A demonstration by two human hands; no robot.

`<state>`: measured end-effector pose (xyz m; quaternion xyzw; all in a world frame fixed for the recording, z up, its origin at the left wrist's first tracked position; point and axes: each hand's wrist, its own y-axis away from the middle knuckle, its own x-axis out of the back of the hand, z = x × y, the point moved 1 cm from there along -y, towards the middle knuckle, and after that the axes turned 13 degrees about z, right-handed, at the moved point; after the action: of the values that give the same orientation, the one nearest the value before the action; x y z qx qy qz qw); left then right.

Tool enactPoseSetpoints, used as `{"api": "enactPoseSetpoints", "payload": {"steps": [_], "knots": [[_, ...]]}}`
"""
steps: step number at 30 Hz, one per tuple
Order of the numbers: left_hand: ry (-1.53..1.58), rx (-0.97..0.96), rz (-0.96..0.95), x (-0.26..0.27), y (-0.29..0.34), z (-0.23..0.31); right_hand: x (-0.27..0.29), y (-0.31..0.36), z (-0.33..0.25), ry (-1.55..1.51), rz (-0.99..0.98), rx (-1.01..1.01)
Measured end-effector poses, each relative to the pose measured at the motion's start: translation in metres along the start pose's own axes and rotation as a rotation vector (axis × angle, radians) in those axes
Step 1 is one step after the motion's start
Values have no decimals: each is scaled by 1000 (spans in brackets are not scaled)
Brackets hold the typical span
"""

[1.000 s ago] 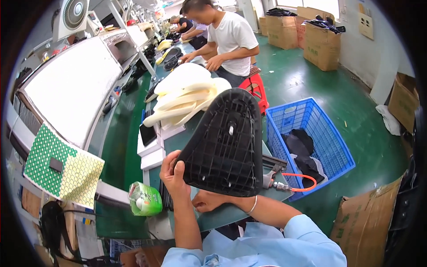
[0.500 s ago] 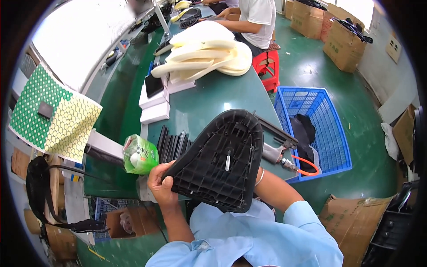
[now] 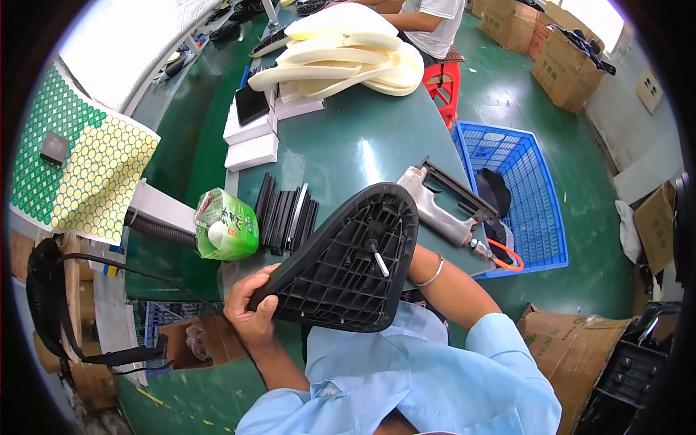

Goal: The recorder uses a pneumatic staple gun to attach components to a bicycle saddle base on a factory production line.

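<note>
A black plastic panel (image 3: 341,272), roughly triangular with rounded corners, is held tilted in front of my chest. Its ribbed underside faces me, and a short pale pin (image 3: 380,262) sticks out of it. My left hand (image 3: 250,304) grips the left corner, thumb on the ribbed face and fingers at the outer edge. Behind the panel's right side goes my right hand (image 3: 417,262); its fingers are hidden, with only the wrist area and a bracelet showing. Just beyond the panel, a staple gun (image 3: 442,210) with an orange hose lies on the green table (image 3: 341,148).
Black strips (image 3: 286,217) and a green plastic packet (image 3: 228,228) lie left of the panel. White boxes (image 3: 251,151) and stacked cream foam pads (image 3: 341,58) are farther back. A blue crate (image 3: 540,217) holding dark pieces stands at right. Another person (image 3: 431,29) sits beyond.
The panel has come slightly lower and left, and its tilt has changed. My left hand has moved with it, keeping its grip. More of the staple gun shows now.
</note>
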<state>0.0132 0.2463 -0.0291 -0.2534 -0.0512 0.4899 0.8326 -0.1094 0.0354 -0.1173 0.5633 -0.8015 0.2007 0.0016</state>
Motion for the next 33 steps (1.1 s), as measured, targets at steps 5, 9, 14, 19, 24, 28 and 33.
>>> {"api": "enactPoseSetpoints", "payload": {"steps": [5, 9, 14, 19, 24, 28, 33], "knots": [[-3, 18, -22, -1, -1, 0, 3, -1, -1, -85, 27, -61], [-16, 19, -47, -4, -2, 0, 5, 1, -1, -155, 54, -106], [0, 26, -68, -7, -3, -2, 10, 2, -2, -242, 84, -154], [-10, 22, -75, -7, -2, -2, 12, 6, -3, -328, 112, -203], [-17, 42, -73, -10, -2, 0, 13, 6, -4, -413, 135, -254], [-49, 45, -75, -10, -2, 2, 14, 7, -5, -482, 151, -293], [-73, 29, -83, -10, -3, 0, 14, 4, -6, -568, 174, -346]]}}
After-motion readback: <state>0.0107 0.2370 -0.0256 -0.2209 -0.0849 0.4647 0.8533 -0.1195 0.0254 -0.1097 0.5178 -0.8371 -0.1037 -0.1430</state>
